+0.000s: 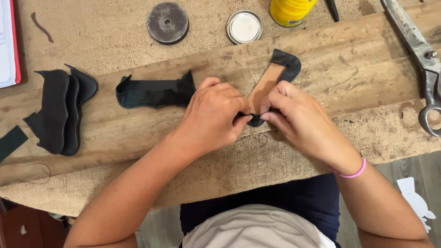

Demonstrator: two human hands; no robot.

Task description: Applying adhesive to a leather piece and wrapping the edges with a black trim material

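Item: curved tan leather strap piece with black folded edging (268, 85), lying on the worn wooden board (358, 69) of the burlap-covered desk (92, 27), its lower tip at the centre. Left hand (211, 117) and right hand (298, 121) both pinched closed on that tip, thumbs meeting. Judgement: the fold wanted firm, even thumb pressure, worked in short stretches.

At 9 o'clock: loose black leather piece (154, 94); farther, stacked black pieces (59, 110).
At 12 o'clock: yellow cylindrical can (289, 10), round white-centred tin lid (244, 26), grey metal disc (167, 22).
At 2 o'clock: large steel shears (422, 59).
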